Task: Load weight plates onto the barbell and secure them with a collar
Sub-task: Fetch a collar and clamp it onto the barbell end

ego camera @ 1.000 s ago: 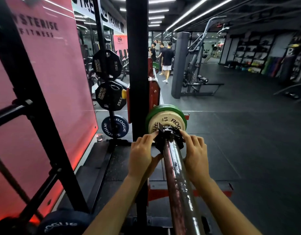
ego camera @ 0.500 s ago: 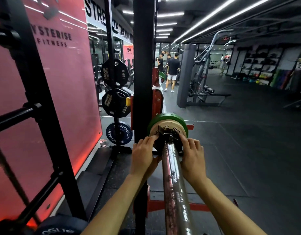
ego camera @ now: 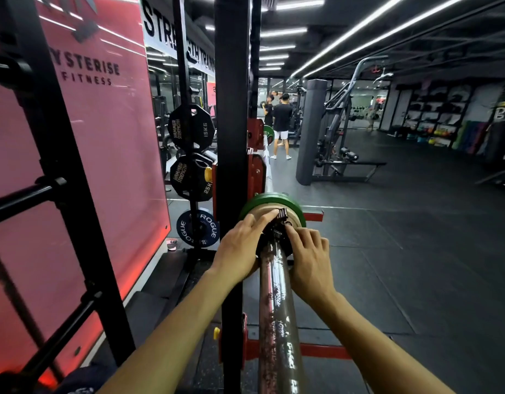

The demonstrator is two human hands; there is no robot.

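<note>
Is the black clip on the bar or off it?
On: the collar sits around the barbell sleeve, against the tan plate.

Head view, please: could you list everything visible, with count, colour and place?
Sleeve: one, shiny steel, centre, running away from the camera.
Green plate: one, on the sleeve, farthest back.
Tan plate: one, in front of the green plate.
Collar: one, black, on the sleeve against the tan plate.
Upright: one, black, left of the sleeve.
Stored plates: three, two black and one blue, on a tree, left.
Wall: one, pink, far left.
People: two, dark tops, background.
Hands: left and right, both gripping the collar.
</note>
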